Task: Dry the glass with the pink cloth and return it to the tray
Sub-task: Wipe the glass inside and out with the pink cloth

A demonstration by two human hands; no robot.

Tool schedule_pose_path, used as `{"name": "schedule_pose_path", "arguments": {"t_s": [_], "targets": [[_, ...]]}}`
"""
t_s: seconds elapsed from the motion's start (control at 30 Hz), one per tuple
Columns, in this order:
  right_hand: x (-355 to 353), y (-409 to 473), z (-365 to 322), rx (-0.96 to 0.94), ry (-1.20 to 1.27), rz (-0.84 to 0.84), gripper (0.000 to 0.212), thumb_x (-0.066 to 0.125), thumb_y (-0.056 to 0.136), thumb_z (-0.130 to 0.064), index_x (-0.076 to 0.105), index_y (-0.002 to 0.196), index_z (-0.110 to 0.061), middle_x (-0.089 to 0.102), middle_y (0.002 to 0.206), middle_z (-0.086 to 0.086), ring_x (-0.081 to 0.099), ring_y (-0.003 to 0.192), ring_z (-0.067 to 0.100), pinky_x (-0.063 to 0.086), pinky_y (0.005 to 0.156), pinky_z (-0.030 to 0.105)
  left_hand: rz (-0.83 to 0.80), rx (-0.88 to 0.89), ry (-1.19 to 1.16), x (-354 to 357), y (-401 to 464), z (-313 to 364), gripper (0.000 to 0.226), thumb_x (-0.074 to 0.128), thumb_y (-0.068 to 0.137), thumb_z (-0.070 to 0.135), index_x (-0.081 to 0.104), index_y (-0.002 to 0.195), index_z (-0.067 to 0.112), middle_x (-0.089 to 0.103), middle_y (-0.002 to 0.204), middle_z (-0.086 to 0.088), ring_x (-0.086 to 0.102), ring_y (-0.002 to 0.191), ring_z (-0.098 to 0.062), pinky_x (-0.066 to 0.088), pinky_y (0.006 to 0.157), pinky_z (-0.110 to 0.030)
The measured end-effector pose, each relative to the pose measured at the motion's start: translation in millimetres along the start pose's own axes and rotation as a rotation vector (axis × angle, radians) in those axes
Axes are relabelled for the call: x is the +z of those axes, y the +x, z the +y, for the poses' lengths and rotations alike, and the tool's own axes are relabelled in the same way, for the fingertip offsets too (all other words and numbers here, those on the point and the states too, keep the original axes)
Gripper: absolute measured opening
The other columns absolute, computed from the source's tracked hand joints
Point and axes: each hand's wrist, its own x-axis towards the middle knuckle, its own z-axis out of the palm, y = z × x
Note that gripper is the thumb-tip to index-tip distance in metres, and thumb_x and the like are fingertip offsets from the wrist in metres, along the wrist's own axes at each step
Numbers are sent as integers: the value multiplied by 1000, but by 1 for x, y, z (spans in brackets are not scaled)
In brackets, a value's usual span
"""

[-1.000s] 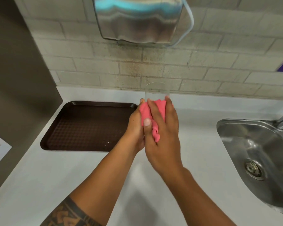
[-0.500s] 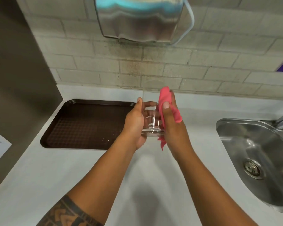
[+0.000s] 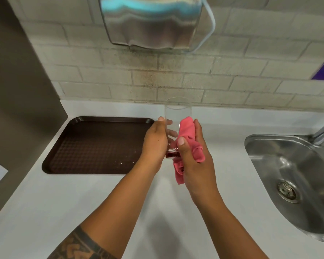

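While your left hand (image 3: 154, 144) wraps the lower part of the glass (image 3: 177, 126) and holds it upright above the white counter (image 3: 82, 199), just right of the tray (image 3: 94, 146), the risk I see is a slip: the grip is one-sided, the glass is smooth and may be wet, and a hard push from the cloth side could lever it out of your fingers onto the counter. Your right hand (image 3: 194, 163) is clenched on the pink cloth (image 3: 188, 139), pressing it against the right wall of the glass, with a tail of cloth hanging below your palm. Watch that the tail does not snag the base when you lower the glass. The glass looks empty. The tray holds nothing but a few pale specks near its near right corner. The sink (image 3: 288, 165) at the far right shows only its drain.
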Motion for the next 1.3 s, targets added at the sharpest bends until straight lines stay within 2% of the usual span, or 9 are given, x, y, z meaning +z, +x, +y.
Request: {"name": "schedule_pose_path", "arguments": {"t_s": [0.2, 0.37, 0.53, 0.63, 0.77, 0.93, 1.13, 1.2, 1.3], "targets": [[8, -3, -4, -140, -223, 36, 67, 41, 101, -58, 4, 157, -60, 19, 171, -15, 28, 152, 5, 34, 119, 26, -97, -152, -188, 9, -12, 3, 57, 35, 102, 70, 74, 114, 31, 81, 113, -7, 80, 99, -21, 63, 85, -39], [7, -9, 0, -84, -203, 41, 81, 47, 91, -70, 4, 157, -50, 40, 160, -2, 55, 137, 17, 54, 106, 36, -74, -202, -286, 7, -12, 5, 79, 40, 92, 82, 74, 125, 18, 80, 114, -17, 78, 105, -32, 58, 102, -50], [12, -14, 3, -268, -458, 134, 65, 41, 99, -64, 30, 155, -33, 10, 165, -8, 32, 148, 24, 49, 109, 52, -188, -327, -480, 5, -7, -5, 88, 42, 89, 84, 86, 98, 7, 80, 106, -26, 79, 100, -34, 62, 95, -42], [12, -13, -2, -356, -583, 176, 58, 42, 99, -46, 41, 155, -30, 25, 163, 3, 30, 150, 29, 38, 111, 62, -216, -325, -484, 6, -5, -9, 89, 42, 90, 83, 78, 95, 1, 77, 95, -28, 79, 91, -34, 58, 91, -41], [16, -6, -20, -444, -709, 137, 60, 42, 91, -35, 57, 148, -29, 48, 156, 5, 44, 144, 26, 29, 112, 60, -274, -264, -526, 4, -6, -11, 78, 38, 100, 72, 87, 74, 17, 82, 79, -8, 82, 86, -19, 64, 79, -30], [14, 28, -41, -489, -637, 68, 54, 47, 98, -29, 54, 152, -25, 41, 163, 4, 43, 147, 24, 37, 117, 37, -204, -144, -492, 2, -7, -4, 54, 42, 106, 57, 80, 119, 20, 78, 124, -10, 71, 123, -23, 51, 106, -40], [-4, 71, -46, -187, -216, -16, 59, 36, 105, -62, 25, 161, -48, 56, 154, 1, 64, 122, 12, 50, 74, 3, -156, -99, -333, 1, -9, 3, 70, 35, 103, 68, 76, 115, 13, 73, 86, -18, 66, 64, -25, 57, 70, -43], [-2, 57, -37, -145, -149, 5, 59, 35, 104, -66, 22, 160, -53, 67, 141, 0, 72, 105, 5, 60, 76, 14, -146, -116, -334, -2, -5, 12, 74, 36, 102, 69, 74, 122, 8, 75, 92, -22, 73, 69, -28, 60, 68, -41], [9, 22, -13, -116, -90, -29, 64, 34, 99, -72, 12, 157, -62, 47, 162, -6, 60, 136, 16, 59, 93, 29, -102, -149, -324, -4, 1, 18, 78, 38, 101, 71, 77, 113, 5, 73, 107, -35, 73, 88, -38, 61, 87, -53]]}}
